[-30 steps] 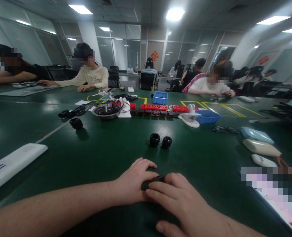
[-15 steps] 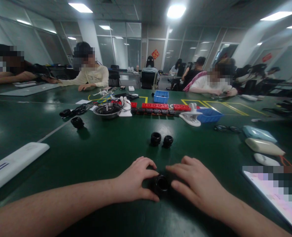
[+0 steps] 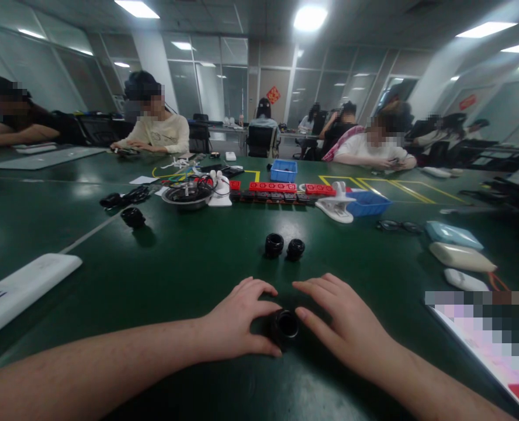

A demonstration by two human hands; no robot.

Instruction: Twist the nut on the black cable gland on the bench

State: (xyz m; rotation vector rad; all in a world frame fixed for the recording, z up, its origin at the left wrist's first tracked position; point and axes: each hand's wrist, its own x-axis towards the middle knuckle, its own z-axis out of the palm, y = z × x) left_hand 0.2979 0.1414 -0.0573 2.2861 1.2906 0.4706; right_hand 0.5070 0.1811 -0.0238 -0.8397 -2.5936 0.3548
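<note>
A black ring-shaped fitting (image 3: pixel 285 325) with a round opening stands on the green table in front of me. My left hand (image 3: pixel 246 318) curves round its left side, forefinger at the far edge and thumb at the near edge. From the right, my right hand (image 3: pixel 345 318) reaches toward the same fitting with fingers spread. Its thumb tip is at the fitting's upper right rim; whether it touches I cannot tell. Beyond the hands stand two similar pieces, a larger black fitting (image 3: pixel 274 245) and a smaller black fitting (image 3: pixel 295 249).
Another black piece (image 3: pixel 132 217) lies left beside dark cables. Farther back are a metal bowl (image 3: pixel 187 204), red power strips (image 3: pixel 272 187), a white clip (image 3: pixel 336 206) and a blue bin (image 3: pixel 368 203). A white power strip (image 3: pixel 27 292) is left; a tablet (image 3: pixel 474 351) lies right. Co-workers sit across.
My right thumb has moved up and closer to the fitting's rim. My left hand stays round the fitting. Across the table, the co-worker in the cream top has drawn both hands together.
</note>
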